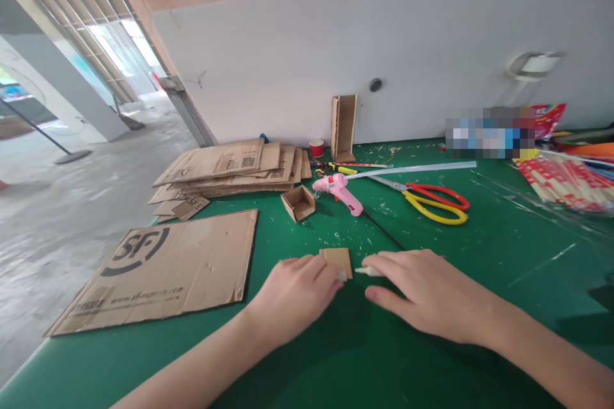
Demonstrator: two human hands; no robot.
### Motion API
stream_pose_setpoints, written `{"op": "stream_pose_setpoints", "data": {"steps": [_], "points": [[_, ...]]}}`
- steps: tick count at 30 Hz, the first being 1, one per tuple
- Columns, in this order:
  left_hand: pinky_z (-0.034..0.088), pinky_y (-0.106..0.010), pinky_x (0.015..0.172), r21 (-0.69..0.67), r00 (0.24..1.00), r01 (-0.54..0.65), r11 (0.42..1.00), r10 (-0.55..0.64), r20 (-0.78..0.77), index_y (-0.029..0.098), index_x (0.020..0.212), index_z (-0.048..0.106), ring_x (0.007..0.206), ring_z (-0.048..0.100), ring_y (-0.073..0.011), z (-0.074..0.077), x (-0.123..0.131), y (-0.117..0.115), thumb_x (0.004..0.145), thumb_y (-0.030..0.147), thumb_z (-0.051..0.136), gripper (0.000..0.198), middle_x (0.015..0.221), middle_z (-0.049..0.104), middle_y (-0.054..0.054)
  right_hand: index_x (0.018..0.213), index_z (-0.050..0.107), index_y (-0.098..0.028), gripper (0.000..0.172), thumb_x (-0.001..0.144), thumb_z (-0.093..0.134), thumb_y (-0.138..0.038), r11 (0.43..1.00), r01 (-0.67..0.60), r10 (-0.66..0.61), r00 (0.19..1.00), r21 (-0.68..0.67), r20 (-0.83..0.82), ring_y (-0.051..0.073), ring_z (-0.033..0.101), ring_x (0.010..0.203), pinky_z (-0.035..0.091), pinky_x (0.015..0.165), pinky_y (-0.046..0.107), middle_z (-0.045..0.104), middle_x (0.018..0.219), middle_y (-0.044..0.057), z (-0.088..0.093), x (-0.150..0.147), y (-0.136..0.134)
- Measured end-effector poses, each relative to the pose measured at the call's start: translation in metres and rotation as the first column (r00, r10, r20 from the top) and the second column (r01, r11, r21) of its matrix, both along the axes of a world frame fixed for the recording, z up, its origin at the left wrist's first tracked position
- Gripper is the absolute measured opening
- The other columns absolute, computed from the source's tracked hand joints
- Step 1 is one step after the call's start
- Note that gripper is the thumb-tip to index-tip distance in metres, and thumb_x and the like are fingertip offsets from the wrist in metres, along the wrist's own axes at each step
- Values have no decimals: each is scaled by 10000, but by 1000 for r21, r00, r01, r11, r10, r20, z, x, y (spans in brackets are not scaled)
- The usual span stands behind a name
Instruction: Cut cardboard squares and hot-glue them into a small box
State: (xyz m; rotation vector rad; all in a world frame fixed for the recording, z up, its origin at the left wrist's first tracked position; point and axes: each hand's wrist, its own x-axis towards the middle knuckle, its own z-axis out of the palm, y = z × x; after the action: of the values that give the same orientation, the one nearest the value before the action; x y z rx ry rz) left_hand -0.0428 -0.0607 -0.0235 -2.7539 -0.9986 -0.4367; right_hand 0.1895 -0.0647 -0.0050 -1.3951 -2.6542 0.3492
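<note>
My left hand is closed, its fingertips pinching a small whitish, translucent piece whose kind I cannot make out. Just beyond those fingers a small cardboard square lies on the green tabletop. A small white tube with a pointed nozzle pokes out from under the fingers of my right hand, its tip facing left toward the square. The rest of that tube is hidden by the hand, and the thumb stands a little apart.
Behind the hands are a pink glue gun, an open cardboard box and red-and-yellow-handled scissors. Cardboard sheets are stacked at left, with a large printed piece in front. Packaged sticks lie right. A white board closes off the back.
</note>
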Motion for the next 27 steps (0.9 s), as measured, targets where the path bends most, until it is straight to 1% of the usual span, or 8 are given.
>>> {"op": "stream_pose_setpoints", "data": {"steps": [2, 4, 8, 12, 15, 18, 22, 27], "points": [[493, -266, 578, -64, 995, -90, 994, 92, 38, 179, 883, 567, 692, 608, -157, 1, -13, 6, 952, 246, 382, 208, 768, 604, -22, 1314, 486, -242, 429, 960, 309, -406, 997, 55, -60, 995, -63, -80, 236, 660, 835, 449, 639, 328, 691, 1010, 88, 1, 9, 5], [493, -266, 608, -94, 991, -120, 988, 125, 53, 186, 1021, 564, 720, 616, -159, 2, -26, 10, 959, 255, 368, 217, 798, 620, -27, 1418, 356, -263, 466, 968, 277, -353, 985, 97, -117, 983, -140, -142, 211, 660, 793, 477, 649, 330, 690, 980, 82, 1, 17, 9], [471, -252, 614, -221, 989, -90, 971, 113, 94, 211, 1164, 513, 711, 598, -143, 2, -37, 11, 947, 218, 372, 258, 826, 611, -22, 1205, 539, -257, 353, 949, 307, -331, 971, 9, -106, 912, -237, -397, 187, 654, 787, 505, 679, 333, 672, 924, 67, 4, 22, 14], [462, -223, 617, -462, 949, -55, 885, 191, 252, 196, 971, 519, 682, 562, -108, -3, -29, 7, 879, 138, 393, 166, 861, 591, -16, 1167, 450, -238, 314, 926, 287, -357, 867, -185, -297, 555, -463, -777, 198, 668, 859, 527, 636, 324, 679, 1007, 93, 2, 16, 14], [468, -275, 632, -463, 951, -125, 877, 239, 195, 189, 1024, 506, 704, 580, -144, -7, -22, 3, 883, 160, 353, 211, 888, 602, -35, 982, 456, -231, 244, 899, 410, -455, 835, -193, -402, 424, -515, -812, 138, 574, 509, 407, 429, 234, 630, 619, 0, -4, 8, 15], [483, -324, 670, -442, 935, -259, 859, 338, 109, 195, 1171, 499, 791, 615, -200, -8, -18, 1, 876, 367, 458, 344, 999, 635, -64, 922, 491, -218, 363, 928, 336, -546, 822, -162, -409, 499, -546, -764, 82, 377, 372, 300, 378, 200, 444, 446, -75, -9, -2, 19], [494, -365, 753, -462, 902, -369, 806, 430, 30, 190, 1360, 400, 908, 632, -258, -3, -14, 5, 775, 563, 561, 712, 1102, 655, -91, 987, 541, -215, 251, 938, 409, -423, 780, -159, -343, 700, -605, -626, 84, 514, 504, 416, 487, 206, 532, 617, -44, -10, -16, 30], [481, -359, 682, -511, 947, -309, 802, 309, -88, 269, 1293, 461, 876, 654, -272, 9, -7, 18, 798, 580, 500, 585, 1021, 692, -28, 777, 512, -206, 104, 858, 524, -269, 859, -133, -237, 754, -495, -613, 85, 535, 469, 405, 428, 191, 549, 601, -56, -20, -30, 49]]}}
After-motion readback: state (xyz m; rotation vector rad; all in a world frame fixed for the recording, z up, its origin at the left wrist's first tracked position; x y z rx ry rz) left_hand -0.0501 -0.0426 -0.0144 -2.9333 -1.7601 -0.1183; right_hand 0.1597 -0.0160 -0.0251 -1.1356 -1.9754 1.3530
